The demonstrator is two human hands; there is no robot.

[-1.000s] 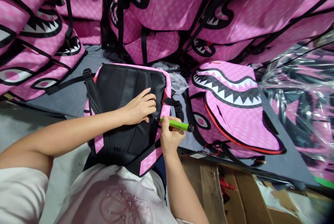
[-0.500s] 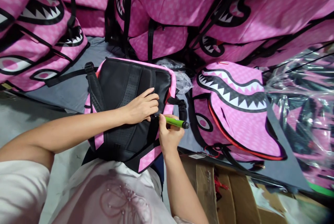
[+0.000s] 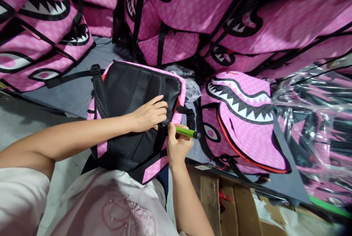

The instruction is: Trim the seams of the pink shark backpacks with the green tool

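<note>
A pink-edged backpack [image 3: 123,85] lies with its black padded back upward, against the front of my body. My left hand [image 3: 150,114] rests on that black panel with its fingers stretched out, pressing near the right side. Beside it, my right hand [image 3: 178,146] grips a green marker [image 3: 184,131], its black end pointing right. The marker's other end is at the backpack's right edge, close to my left fingertips, and its tip is hidden. A black shoulder strap [image 3: 99,93] stands up along the bag's left side.
Pink backpacks [image 3: 187,1] with shark-mouth prints are piled along the back. Another pink shark backpack [image 3: 247,129] lies to the right on the grey table [image 3: 291,177]. Bags in clear plastic [image 3: 324,126] stand at the far right, and an open cardboard box [image 3: 228,206] sits below.
The camera view has shifted slightly. Both hands stay at almost the same spot on the backpack, and the marker remains in my right hand, tilted a little differently.
</note>
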